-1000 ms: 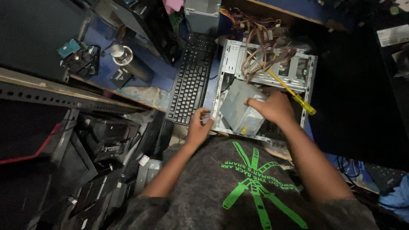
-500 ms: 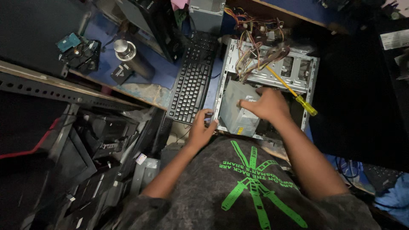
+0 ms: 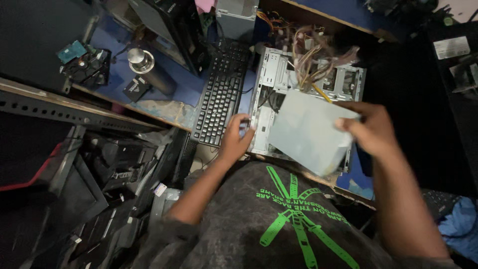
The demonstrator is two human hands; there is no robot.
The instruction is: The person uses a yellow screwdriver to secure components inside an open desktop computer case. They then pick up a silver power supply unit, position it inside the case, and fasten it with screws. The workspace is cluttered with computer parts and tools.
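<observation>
The right hand [image 3: 371,132] is closed on the edge of a grey metal box [image 3: 308,132] and holds it tilted in the air, just above the open computer case [image 3: 271,74]. A bunch of wires [image 3: 313,52] comes off the top of the box, over the case. The left hand [image 3: 236,139] has its fingers curled on the left side of the case, right next to a black keyboard [image 3: 219,99]. A yellow stick [image 3: 322,92] pokes out behind the box. A shiny metal cup [image 3: 140,60] sits far off on the blue table [image 3: 186,89]
</observation>
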